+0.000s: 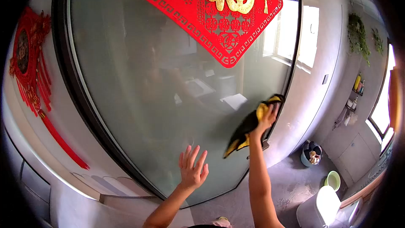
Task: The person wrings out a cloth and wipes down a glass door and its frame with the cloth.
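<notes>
My right hand (266, 120) presses a black and yellow cleaning cloth (249, 130) against the frosted glass door (139, 80), close to its dark right edge. Part of the cloth hangs down to the left below my fingers. My left hand (194, 169) is raised in front of the lower part of the glass with its fingers spread and nothing in it. Whether its fingertips touch the pane I cannot tell. Above both hands, a red paper decoration (230, 38) with a gold character is stuck on the glass.
A red tasselled ornament (31, 63) hangs on the left wall. A door handle (265, 145) sits below my right hand. On the floor to the right are a filled blue bucket (311, 154), a green basin (333, 180) and a white lidded bin or toilet (322, 207).
</notes>
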### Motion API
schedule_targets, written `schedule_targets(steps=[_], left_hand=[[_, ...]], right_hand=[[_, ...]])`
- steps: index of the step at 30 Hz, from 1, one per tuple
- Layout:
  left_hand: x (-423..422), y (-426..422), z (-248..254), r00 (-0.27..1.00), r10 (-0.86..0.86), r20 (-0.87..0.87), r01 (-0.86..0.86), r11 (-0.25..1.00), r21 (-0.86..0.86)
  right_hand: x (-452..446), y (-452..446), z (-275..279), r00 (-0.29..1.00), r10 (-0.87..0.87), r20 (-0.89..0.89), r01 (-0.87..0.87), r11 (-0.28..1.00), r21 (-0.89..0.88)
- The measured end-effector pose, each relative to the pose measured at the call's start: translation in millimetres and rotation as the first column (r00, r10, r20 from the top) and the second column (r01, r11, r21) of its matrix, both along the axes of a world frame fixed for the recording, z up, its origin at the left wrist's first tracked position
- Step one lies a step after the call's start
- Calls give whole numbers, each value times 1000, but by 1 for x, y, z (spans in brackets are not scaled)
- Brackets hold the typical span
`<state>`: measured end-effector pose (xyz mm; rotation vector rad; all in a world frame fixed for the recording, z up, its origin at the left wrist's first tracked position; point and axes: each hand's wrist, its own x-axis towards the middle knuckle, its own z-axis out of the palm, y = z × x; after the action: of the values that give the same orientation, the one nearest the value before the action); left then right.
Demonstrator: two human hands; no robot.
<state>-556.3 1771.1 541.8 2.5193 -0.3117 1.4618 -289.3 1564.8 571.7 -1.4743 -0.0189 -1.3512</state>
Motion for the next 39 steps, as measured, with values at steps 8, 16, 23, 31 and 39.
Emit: schedule_targets(steps=[8, 16, 23, 31, 39], left_hand=[[0, -11, -23, 990, -139, 35, 143, 981, -135], [38, -47, -23, 995, -45, 93, 36, 994, 100], [77, -92, -23, 976, -214, -44, 215, 976, 28], [116, -118, -50, 893, -327, -309, 352, 935, 30], [112, -109, -60, 863, -287, -416, 350, 933, 83]], right_hand=[[-49, 88, -31, 981, -93, -172, 117, 984, 134], [-112, 83, 26, 857, 270, 439, 178, 644, -744], [20, -56, 4, 974, 198, 114, -211, 971, 113], [134, -114, -228, 857, 429, 285, -514, 670, 536], [21, -81, -176, 845, -46, -533, 176, 965, 196]])
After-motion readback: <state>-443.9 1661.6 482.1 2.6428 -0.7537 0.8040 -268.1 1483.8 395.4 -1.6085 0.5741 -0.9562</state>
